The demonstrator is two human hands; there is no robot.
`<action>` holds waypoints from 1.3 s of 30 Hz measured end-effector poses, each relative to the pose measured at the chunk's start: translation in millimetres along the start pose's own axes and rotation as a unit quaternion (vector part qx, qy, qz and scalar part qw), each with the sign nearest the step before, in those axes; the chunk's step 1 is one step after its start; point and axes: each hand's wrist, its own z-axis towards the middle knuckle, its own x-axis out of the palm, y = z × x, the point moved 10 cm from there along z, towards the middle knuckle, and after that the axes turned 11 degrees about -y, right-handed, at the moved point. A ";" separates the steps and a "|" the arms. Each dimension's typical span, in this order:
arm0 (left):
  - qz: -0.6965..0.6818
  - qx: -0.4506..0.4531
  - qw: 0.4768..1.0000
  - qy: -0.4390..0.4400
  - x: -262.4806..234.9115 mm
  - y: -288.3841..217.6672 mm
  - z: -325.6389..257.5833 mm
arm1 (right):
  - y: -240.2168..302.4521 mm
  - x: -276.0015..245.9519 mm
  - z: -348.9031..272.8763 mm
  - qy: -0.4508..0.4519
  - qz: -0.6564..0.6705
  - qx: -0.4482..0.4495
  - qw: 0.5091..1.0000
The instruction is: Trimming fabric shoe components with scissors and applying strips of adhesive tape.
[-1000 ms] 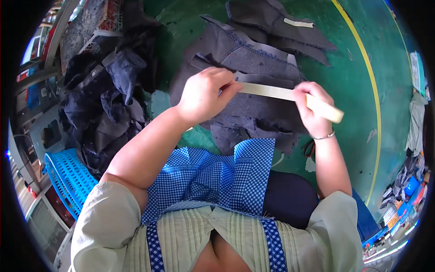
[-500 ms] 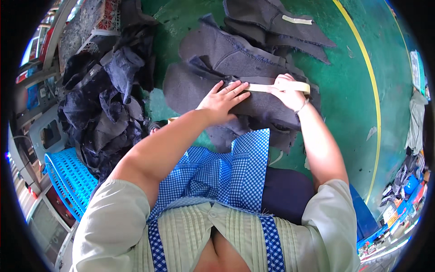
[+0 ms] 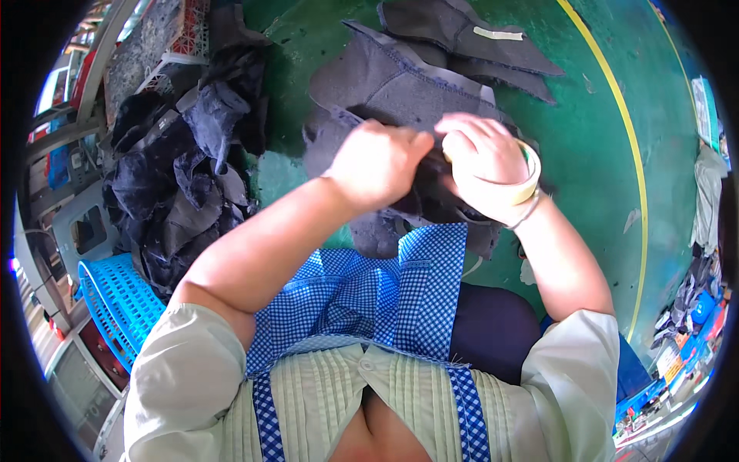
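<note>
Both hands closed on dark fabric piece [image 3: 400, 92] over green floor: left hand [image 3: 377, 163], right hand [image 3: 481, 158] with beige strip [image 3: 527, 181] wrapped round. Fabric likely soft, light, floppy; grip by edge.

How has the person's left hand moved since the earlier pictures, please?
Yes. The left hand has moved rightwards over the dark grey fabric pieces and now meets the right hand, which carries the pale strip curled round it.
</note>
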 end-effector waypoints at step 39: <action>-0.485 -0.281 0.814 0.150 72.3 -18.7 -9.2 | -32.5 18.3 -69.9 -0.074 0.455 0.328 0.825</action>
